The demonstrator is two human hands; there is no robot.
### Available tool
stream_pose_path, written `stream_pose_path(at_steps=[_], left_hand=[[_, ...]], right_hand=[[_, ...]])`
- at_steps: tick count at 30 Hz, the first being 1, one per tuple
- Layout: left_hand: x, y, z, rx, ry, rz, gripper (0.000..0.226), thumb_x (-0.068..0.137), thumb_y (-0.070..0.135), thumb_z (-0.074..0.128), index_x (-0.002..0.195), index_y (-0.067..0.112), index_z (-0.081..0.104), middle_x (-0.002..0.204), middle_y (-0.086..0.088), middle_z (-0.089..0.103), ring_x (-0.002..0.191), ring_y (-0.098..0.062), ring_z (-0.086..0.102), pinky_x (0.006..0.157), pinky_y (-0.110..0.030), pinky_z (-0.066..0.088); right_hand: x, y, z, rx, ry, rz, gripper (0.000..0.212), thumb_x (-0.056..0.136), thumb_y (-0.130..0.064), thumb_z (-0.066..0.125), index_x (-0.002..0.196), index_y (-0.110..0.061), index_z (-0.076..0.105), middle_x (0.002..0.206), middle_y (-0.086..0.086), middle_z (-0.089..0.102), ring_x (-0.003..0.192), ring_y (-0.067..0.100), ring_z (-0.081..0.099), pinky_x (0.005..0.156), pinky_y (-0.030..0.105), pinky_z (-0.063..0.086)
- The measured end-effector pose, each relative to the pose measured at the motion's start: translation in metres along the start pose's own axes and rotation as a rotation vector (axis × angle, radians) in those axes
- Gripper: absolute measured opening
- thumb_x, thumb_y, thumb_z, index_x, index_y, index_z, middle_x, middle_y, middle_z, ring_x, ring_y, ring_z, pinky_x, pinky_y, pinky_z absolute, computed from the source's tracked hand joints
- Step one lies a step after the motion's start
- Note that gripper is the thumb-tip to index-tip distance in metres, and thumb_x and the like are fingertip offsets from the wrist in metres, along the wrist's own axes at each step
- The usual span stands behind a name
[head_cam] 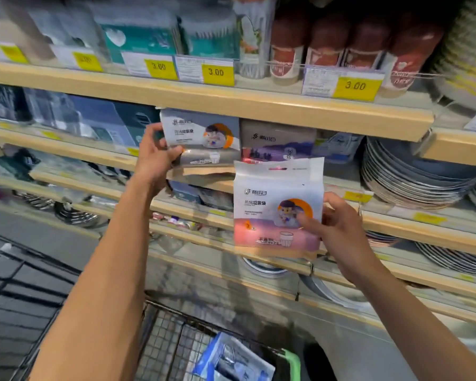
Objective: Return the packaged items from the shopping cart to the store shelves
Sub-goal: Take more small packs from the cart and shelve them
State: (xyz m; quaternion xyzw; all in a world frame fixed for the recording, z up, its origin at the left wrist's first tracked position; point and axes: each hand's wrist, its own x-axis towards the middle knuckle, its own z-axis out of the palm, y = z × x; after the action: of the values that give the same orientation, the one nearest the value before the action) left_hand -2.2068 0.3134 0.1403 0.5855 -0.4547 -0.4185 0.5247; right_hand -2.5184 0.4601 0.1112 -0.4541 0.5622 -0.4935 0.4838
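Packaged items are going back onto wooden store shelves (204,99) that fill the whole aisle in front of this person, tier above tier, with yellow price tags (355,86) along the top edge and stacks of plates (412,174) off to the right. Lower down, the wire shopping cart (176,347) stands close against the person, and a blue packet (231,358) lies in it, so I would judge the job only partly done: at least that one is left to shelve, besides the two in hand. One white pouch (278,207) is held upright in front of the shelf edges, clear of any shelf, not yet put away. A matching pouch (201,136) sits at the front of the second shelf, just beside a grey pack (278,138), and looks about placed. The left hand (154,155) reaches up with the arm stretched out, its fingers and thumb curled round that pouch's left edge. The right hand (338,229) is lower and nearer, thumb across the front of the white pouch and fingers behind its right side, gripping it.
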Motion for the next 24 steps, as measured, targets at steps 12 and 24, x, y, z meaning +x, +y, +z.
stream_pose_path(at_steps=[12,24], left_hand=[[0.050,-0.021,0.030,0.896,0.242,0.095,0.023,0.091,0.009,0.060,0.111,-0.002,0.063,0.115,-0.024,0.066,0.109,-0.042,0.061,0.083,-0.043,0.048],[0.049,-0.028,0.039,1.024,0.489,0.128,0.020,0.091,0.019,0.059,0.107,0.009,0.066,0.108,-0.015,0.070,0.103,-0.036,0.067,0.083,-0.042,0.052]], right_hand=[[0.014,0.013,0.006,0.025,-0.014,0.008,0.030,0.081,-0.002,0.074,0.105,-0.016,0.062,0.094,0.006,0.077,0.089,0.022,0.074,0.070,0.031,0.060],[0.026,0.009,0.042,-0.057,0.044,-0.101,0.031,0.080,-0.006,0.077,0.104,-0.022,0.066,0.095,-0.003,0.073,0.092,0.020,0.071,0.080,0.041,0.060]])
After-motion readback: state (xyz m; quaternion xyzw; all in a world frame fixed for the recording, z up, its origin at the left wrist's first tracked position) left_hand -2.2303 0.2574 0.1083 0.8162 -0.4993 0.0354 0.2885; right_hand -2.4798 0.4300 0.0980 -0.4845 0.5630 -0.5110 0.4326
